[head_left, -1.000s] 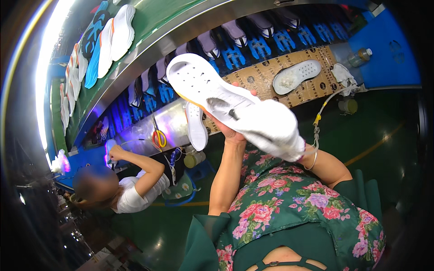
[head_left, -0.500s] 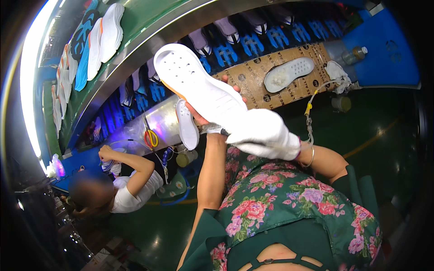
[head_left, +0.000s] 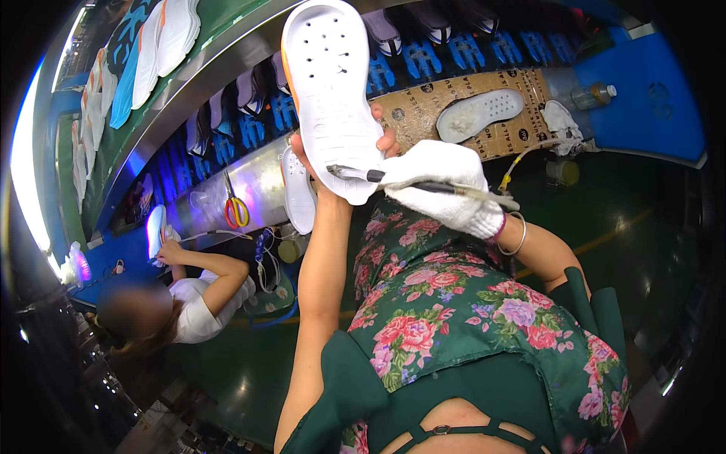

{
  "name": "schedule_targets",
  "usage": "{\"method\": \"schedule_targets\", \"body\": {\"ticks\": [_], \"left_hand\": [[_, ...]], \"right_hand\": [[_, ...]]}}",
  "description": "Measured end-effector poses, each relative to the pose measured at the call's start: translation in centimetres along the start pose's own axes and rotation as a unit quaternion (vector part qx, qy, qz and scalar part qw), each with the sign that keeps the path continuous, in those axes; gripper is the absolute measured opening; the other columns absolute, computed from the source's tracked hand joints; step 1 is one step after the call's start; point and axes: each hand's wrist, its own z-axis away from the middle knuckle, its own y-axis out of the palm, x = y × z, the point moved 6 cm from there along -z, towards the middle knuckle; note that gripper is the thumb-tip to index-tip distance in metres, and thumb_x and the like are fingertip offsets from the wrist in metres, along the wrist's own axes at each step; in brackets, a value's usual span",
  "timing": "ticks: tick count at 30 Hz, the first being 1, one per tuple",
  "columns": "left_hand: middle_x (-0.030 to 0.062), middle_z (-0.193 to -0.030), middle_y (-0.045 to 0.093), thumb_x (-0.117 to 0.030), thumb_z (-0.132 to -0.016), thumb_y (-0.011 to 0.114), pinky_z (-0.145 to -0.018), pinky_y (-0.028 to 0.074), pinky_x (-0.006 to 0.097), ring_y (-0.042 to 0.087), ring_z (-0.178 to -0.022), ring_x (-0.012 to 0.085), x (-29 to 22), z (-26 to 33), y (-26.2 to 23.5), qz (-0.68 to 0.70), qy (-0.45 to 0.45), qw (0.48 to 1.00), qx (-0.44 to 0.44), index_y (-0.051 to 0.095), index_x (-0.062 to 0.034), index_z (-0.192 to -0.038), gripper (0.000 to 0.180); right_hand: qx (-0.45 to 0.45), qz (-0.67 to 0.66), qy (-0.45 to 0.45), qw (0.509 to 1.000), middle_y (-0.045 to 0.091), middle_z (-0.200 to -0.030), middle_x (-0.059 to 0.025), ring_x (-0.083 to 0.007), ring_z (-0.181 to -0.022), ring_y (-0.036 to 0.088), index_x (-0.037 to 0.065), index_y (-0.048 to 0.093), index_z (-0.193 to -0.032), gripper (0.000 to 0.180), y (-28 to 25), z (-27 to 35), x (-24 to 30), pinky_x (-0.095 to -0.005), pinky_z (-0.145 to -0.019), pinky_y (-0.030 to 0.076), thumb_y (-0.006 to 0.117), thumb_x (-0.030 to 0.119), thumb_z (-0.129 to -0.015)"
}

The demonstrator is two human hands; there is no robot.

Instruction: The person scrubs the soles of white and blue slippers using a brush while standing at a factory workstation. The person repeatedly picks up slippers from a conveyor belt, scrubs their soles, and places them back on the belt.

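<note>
A white shoe sole point(head_left: 327, 91) with an orange edge and a group of small holes is held up in front of me, its holed end pointing away. My bare left hand point(head_left: 387, 142) wraps round it from beneath, fingers showing at both sides. On my right hand point(head_left: 439, 181) is a white knit glove, closed round a brush point(head_left: 373, 175) with a dark handle and a pale tube at its rear. The brush's bristles touch the sole's inner face near the end closest to me. A smaller white sole point(head_left: 297, 193) lies just left of my left forearm.
Cardboard point(head_left: 412, 113) on the bench bears a greyish sole point(head_left: 481, 115). Beyond stand rows of purple and blue shoe parts point(head_left: 421, 57). Scissors point(head_left: 237, 212) lie left, a bottle point(head_left: 595, 95) and cloth point(head_left: 561, 121) right. A co-worker point(head_left: 200, 303) sits at left, holding a sole.
The sole has swung more upright and moved farther from me. My gloved hand has shifted slightly, and the brush now shows clearly against the sole. The co-worker's sole has come into view.
</note>
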Motion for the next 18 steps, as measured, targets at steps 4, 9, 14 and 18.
{"method": "schedule_targets", "body": {"ticks": [4, 9, 14, 18], "left_hand": [[0.0207, -0.125, 0.052, -0.084, -0.073, 0.067, -0.073, 0.043, 0.048, 0.054, -0.084, 0.0337, -0.8, -1.8, 1.7, 0.032, 0.033, 0.995, 0.087, 0.038, -0.0051, -0.150, 0.114], [0.0196, -0.115, 0.055, -0.088, -0.073, 0.064, -0.067, 0.039, 0.038, 0.052, -0.071, 0.0274, -1.7, -2.8, 3.4, -0.138, -0.034, 0.986, 0.089, 0.040, -0.0118, -0.152, 0.112], [0.0333, -0.128, 0.053, -0.073, -0.079, 0.063, -0.070, 0.044, 0.044, 0.055, -0.087, 0.0400, -2.1, -3.1, 3.0, 0.008, -0.087, 0.991, 0.103, 0.045, -0.0027, -0.148, 0.100], [0.0297, -0.134, 0.053, -0.069, -0.079, 0.062, -0.075, 0.046, 0.047, 0.054, -0.105, 0.0405, -2.1, -2.7, 3.2, 0.024, -0.115, 0.988, 0.098, 0.045, -0.0056, -0.151, 0.098]], "right_hand": [[0.056, 0.058, -0.124, 0.989, 0.075, -0.100, -0.0029, -0.0241, -0.088, 0.071, 0.019, 0.078, -0.109, 0.030, 1.6, 1.2, 3.3, -0.0381, -0.077, 0.057, 0.080, 0.011, -0.080], [0.025, -0.080, 0.037, 0.996, 0.078, -0.091, -0.0070, -0.0177, -0.080, 0.073, 0.009, 0.081, -0.088, 0.011, 0.1, -0.6, 1.3, -0.0331, -0.073, 0.058, 0.083, 0.007, -0.077], [0.026, 0.122, -0.159, 0.979, 0.076, -0.108, -0.0061, -0.0244, -0.090, 0.073, 0.015, 0.077, -0.107, 0.031, 0.7, 0.4, 3.4, -0.0359, -0.078, 0.056, 0.082, 0.007, -0.077], [0.054, 0.118, -0.162, 0.978, 0.076, -0.106, -0.0051, -0.0244, -0.086, 0.071, 0.018, 0.077, -0.107, 0.027, 1.9, 1.6, 4.5, -0.0381, -0.077, 0.056, 0.081, 0.012, -0.081]]}}
